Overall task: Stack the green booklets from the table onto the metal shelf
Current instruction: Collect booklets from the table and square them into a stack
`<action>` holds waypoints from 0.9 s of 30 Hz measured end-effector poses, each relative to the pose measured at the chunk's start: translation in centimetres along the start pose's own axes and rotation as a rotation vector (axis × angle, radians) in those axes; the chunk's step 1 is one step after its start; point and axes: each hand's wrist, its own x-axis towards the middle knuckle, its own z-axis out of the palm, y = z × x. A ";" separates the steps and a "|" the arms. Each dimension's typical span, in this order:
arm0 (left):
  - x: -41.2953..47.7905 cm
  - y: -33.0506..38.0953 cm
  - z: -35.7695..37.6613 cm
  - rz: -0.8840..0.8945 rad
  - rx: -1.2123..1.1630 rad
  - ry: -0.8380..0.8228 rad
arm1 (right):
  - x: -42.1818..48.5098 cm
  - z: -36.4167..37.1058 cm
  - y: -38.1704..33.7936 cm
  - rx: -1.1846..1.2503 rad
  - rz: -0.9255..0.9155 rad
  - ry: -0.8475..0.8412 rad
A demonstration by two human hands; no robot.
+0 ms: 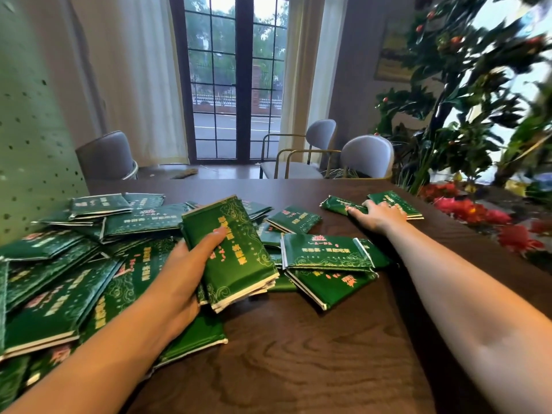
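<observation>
Dark wood table, window and chairs behind it. Left hand grips a stack of booklets, thumb on top, loose booklets heaped left of it. Right hand lies flat on a far booklet.

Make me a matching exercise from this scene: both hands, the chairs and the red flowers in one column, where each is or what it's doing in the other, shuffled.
1. left hand
2. right hand
3. grey chairs
4. red flowers

A. beyond the table's far edge
B. holds a stack of booklets
C. right of the table
D. rests on far booklets

Pairs: 1-B, 2-D, 3-A, 4-C
</observation>
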 end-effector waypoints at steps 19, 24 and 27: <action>-1.5 1.4 -0.1 0.025 -0.016 -0.016 | -7.9 -1.1 -4.1 -0.031 -0.122 0.078; -1.8 1.5 0.0 0.030 0.005 -0.014 | -10.1 -0.2 -4.5 0.029 -0.166 0.184; -1.8 1.3 0.0 0.026 0.006 -0.010 | -10.5 -0.2 -4.4 0.092 -0.178 0.130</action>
